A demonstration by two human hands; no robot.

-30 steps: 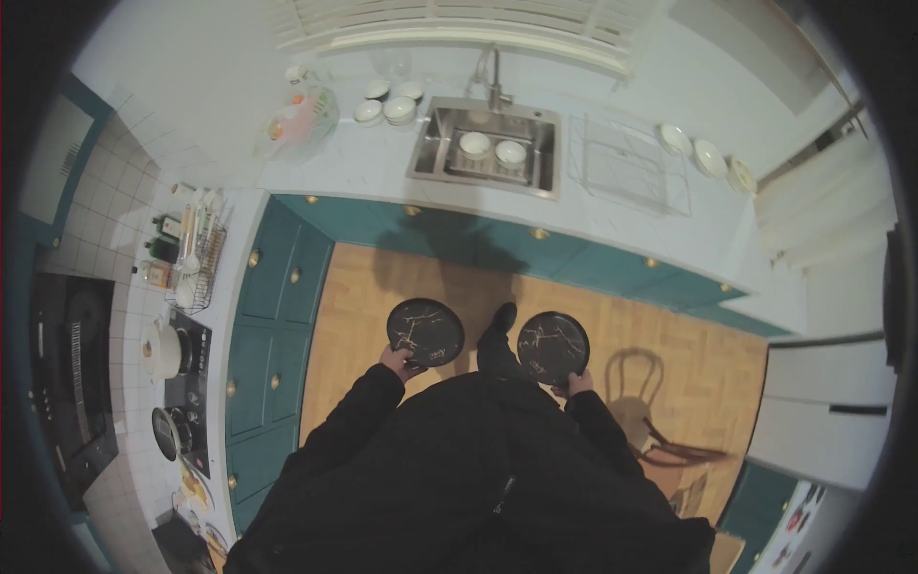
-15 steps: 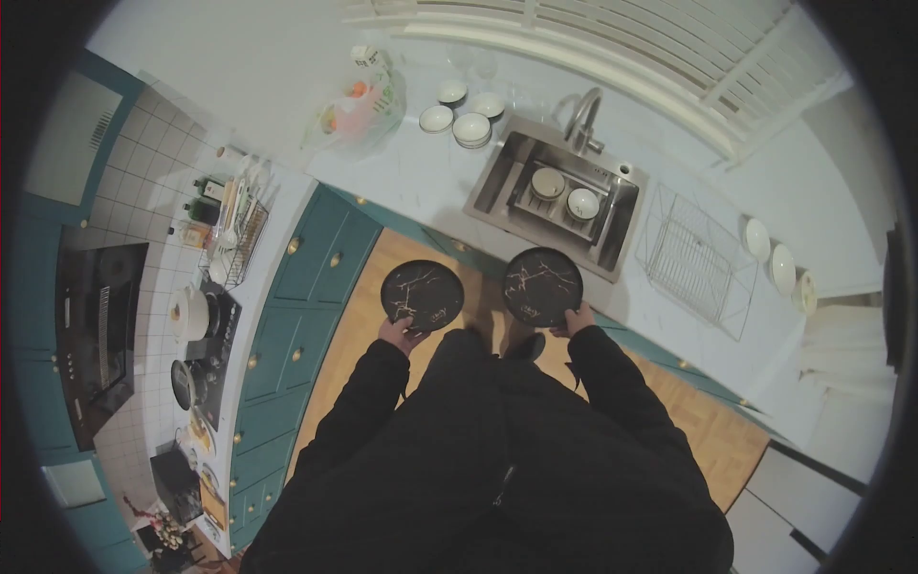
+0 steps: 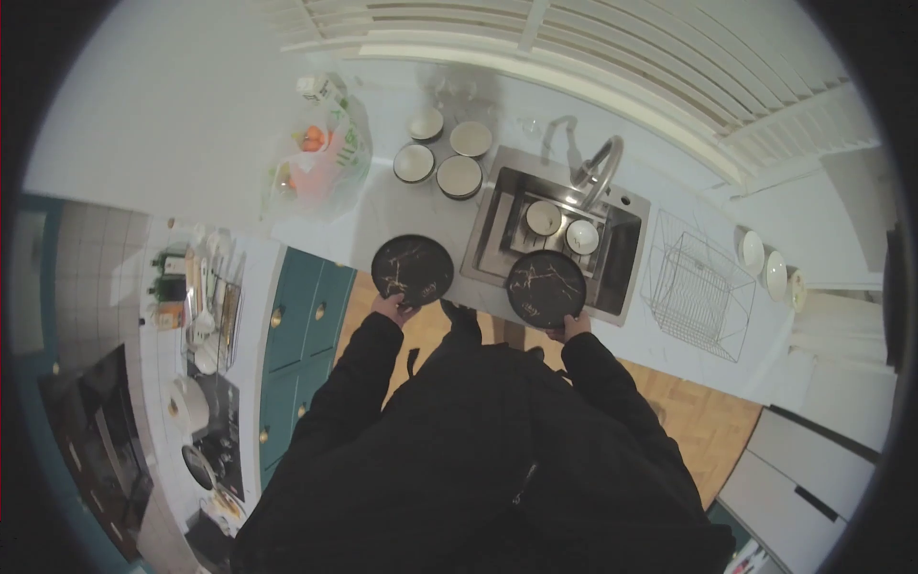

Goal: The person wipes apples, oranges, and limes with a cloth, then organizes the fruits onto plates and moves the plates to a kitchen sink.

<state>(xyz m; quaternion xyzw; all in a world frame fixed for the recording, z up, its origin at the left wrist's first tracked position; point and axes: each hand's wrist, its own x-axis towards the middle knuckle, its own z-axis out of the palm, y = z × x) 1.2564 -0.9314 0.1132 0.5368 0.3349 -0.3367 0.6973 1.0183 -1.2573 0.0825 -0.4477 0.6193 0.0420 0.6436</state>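
Observation:
A round black plate with pale marbled lines (image 3: 412,270) is gripped at its near edge by my left hand (image 3: 394,308). My right hand (image 3: 574,325) grips a second, matching black plate (image 3: 546,289) by its lower right edge. Both plates are held face up at the counter's front side. The right plate overlaps the front rim of the steel sink (image 3: 626,287) in view. Two light bowls, one beige (image 3: 543,218) and one white (image 3: 581,236), sit in the sink. My fingers under the plates are hidden.
Several dark-sided bowls (image 3: 459,176) stand left of the sink, near a plastic bag of produce (image 3: 330,158). Right of the sink lies a wire dish rack (image 3: 703,292), with white dishes (image 3: 752,252) beyond it. A stove (image 3: 222,435) runs along the left counter.
I have come closer to the counter, and the view has shifted. Both plates have moved forward, from above the floor to the counter edge and sink front, still in my hands.

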